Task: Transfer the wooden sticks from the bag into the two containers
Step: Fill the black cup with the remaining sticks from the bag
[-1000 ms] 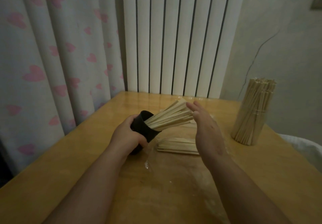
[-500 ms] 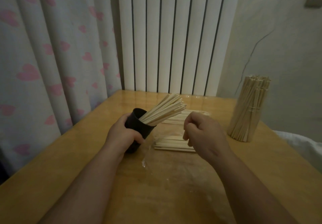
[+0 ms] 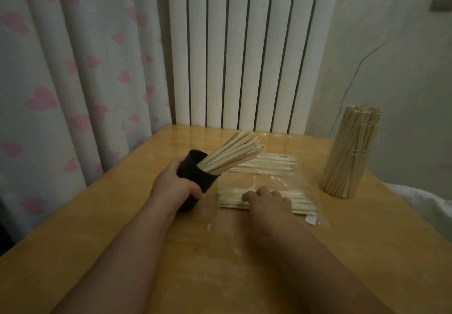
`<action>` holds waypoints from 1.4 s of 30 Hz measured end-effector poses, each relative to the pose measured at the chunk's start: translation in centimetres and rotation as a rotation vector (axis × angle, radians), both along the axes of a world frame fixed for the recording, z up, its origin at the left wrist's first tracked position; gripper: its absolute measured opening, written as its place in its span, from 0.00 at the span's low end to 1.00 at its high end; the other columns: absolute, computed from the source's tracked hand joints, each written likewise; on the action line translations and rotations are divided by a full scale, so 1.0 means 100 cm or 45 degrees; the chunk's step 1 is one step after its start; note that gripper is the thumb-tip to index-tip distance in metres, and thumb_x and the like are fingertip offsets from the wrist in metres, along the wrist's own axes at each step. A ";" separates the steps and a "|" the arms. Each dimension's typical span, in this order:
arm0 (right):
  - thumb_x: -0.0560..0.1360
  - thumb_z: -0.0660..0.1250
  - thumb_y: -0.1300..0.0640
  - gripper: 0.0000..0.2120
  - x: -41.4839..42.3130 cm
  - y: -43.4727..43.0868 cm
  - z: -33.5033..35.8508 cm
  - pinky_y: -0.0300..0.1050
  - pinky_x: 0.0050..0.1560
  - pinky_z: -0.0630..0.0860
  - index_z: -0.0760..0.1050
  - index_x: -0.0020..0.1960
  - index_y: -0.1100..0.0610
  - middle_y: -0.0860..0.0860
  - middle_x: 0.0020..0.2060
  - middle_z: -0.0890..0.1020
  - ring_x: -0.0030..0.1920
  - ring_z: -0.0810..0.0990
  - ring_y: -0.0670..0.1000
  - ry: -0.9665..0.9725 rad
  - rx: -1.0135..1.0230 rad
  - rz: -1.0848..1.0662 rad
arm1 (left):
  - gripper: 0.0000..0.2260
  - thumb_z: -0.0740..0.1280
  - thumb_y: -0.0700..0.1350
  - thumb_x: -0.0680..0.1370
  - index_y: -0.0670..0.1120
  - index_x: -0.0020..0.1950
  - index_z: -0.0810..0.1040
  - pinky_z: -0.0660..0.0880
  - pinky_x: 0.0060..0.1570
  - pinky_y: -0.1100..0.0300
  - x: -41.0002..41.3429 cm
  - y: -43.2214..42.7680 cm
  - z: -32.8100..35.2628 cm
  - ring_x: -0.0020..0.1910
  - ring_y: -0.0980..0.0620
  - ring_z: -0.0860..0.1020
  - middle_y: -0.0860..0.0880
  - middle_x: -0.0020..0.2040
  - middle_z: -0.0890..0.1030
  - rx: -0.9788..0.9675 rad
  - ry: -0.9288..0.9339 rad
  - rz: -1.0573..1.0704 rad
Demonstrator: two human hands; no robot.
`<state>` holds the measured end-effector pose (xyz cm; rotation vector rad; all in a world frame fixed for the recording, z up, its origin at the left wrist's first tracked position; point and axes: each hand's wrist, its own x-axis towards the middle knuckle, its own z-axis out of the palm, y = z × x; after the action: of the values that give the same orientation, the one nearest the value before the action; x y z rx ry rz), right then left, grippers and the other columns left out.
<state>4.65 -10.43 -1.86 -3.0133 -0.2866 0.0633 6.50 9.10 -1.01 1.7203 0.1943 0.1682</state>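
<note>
Right hand (image 3: 266, 197) drops onto the sticks (image 3: 304, 203) underneath, fingers curling round them. Left hand (image 3: 175, 186) grips the black cup (image 3: 195, 178). Next job's probably lifting that bunch over.

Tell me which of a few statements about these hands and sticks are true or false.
1. The left hand grips the black cup. True.
2. The black cup stands upright. False: it is tilted, and the sticks in it lean to the right.
3. The right hand rests on the nearer bundle of sticks. True.
4. The clear container on the right is empty. False: it is packed with sticks standing on end.
</note>
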 end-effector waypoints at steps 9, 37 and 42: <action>0.81 0.61 0.54 0.12 0.021 -0.009 -0.010 0.55 0.65 0.67 0.76 0.62 0.45 0.48 0.61 0.75 0.64 0.71 0.55 -0.073 0.163 -0.104 | 0.35 0.75 0.29 0.62 0.57 0.62 0.75 0.74 0.42 0.53 0.001 0.000 0.000 0.54 0.44 0.76 0.49 0.55 0.80 0.011 -0.002 0.002; 0.82 0.58 0.51 0.10 0.016 -0.009 -0.008 0.49 0.55 0.72 0.75 0.58 0.52 0.54 0.56 0.78 0.57 0.76 0.57 -0.182 0.174 0.027 | 0.37 0.75 0.29 0.62 0.56 0.65 0.74 0.73 0.41 0.54 0.001 0.000 0.001 0.55 0.45 0.76 0.50 0.56 0.79 0.038 0.003 -0.010; 0.82 0.58 0.51 0.04 0.006 -0.005 0.001 0.47 0.39 0.70 0.70 0.51 0.49 0.48 0.39 0.74 0.42 0.75 0.54 -0.237 0.232 0.065 | 0.36 0.74 0.29 0.64 0.56 0.66 0.73 0.73 0.39 0.55 0.000 0.000 0.002 0.51 0.49 0.75 0.52 0.55 0.78 0.021 0.022 -0.023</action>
<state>5.20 -10.90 -1.77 -2.8333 -0.3648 -0.2276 6.50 9.13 -0.76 1.7399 0.1904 0.1422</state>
